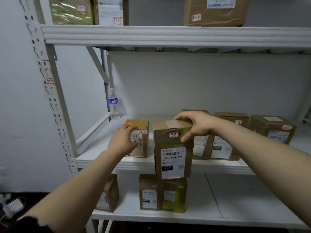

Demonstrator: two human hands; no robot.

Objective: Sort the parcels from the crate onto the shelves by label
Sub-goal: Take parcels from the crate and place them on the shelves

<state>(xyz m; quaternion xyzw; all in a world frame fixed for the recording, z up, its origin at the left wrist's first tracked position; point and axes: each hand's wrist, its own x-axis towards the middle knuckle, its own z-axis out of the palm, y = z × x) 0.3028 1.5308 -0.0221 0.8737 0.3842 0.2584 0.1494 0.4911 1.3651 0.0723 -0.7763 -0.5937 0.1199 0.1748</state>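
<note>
The right hand (195, 126) clasps the tall brown cardboard parcel with the white shipping label (173, 157) by its top end: fingers curled over the taped lid, thumb pressed on the front face just beside the small red-edged tag. The parcel hangs below those fingers, in front of the rim of the white metal middle shelf (134, 165). It looks stiff, and probably light enough for one hand; its taped faces may be slick, so the square top edges seem the safest hold. The left hand (122, 142) lies against a small tan box with an orange top (143, 132); whether it grips or merely touches, I cannot tell.
</note>
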